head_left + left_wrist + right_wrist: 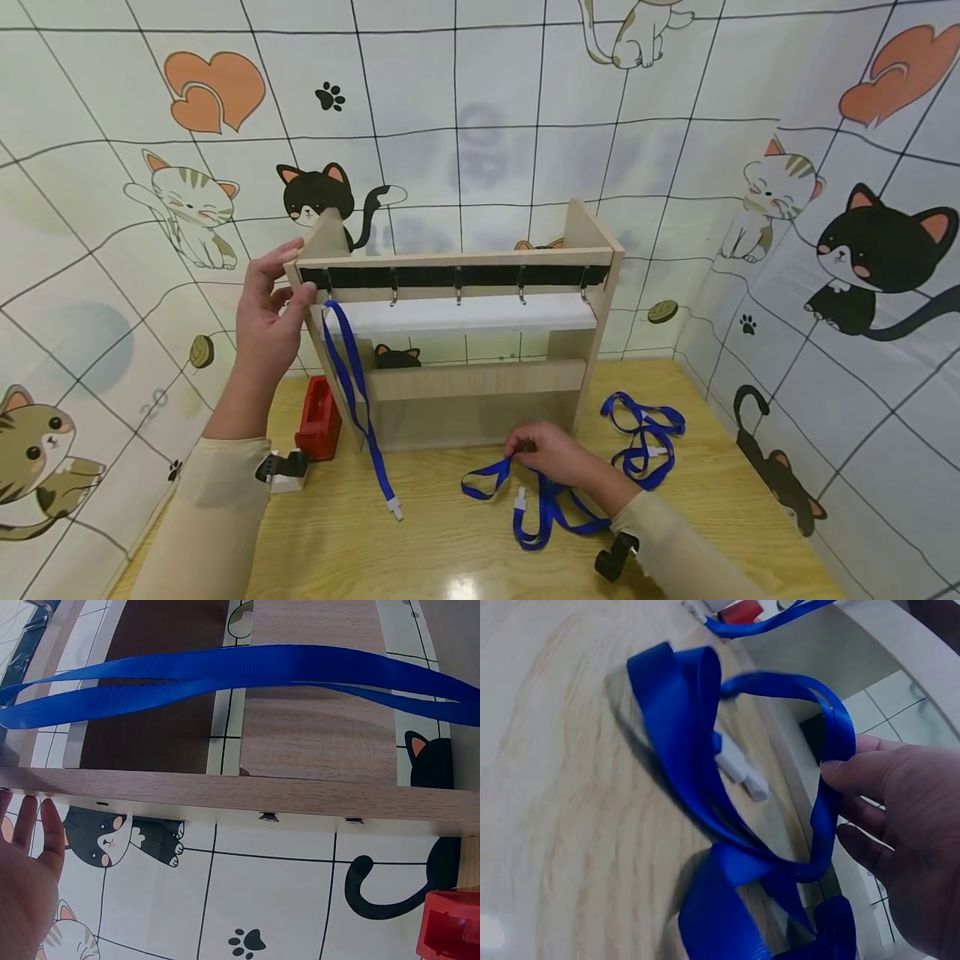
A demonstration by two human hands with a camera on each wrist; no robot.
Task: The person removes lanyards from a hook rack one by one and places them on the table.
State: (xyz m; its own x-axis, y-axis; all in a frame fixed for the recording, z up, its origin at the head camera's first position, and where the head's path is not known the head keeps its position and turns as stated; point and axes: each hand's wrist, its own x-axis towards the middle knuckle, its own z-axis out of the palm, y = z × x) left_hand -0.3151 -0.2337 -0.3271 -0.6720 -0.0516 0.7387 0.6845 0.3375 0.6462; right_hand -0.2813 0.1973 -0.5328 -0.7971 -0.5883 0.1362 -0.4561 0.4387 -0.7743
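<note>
My left hand [273, 312] grips the left upright of a wooden rack [480, 382], thumb at the front edge by the top corner. A row of metal hooks runs along the rack's black strip [427, 276]. From the leftmost hook hangs a blue lanyard [352, 367], its white clip down near the table. In front of the rack, my right hand [551, 454] pinches the strap of a second blue lanyard [832, 802] between thumb and fingers. The rest of that strap lies in loops on the table, its white clip [739, 769] beside them.
Another blue lanyard [648, 437] lies in a loose heap at the right of the rack. A red tape dispenser [319, 417] stands at the rack's left side. Behind, a cat-print sheet [480, 158] covers the walls around the wooden table [420, 550].
</note>
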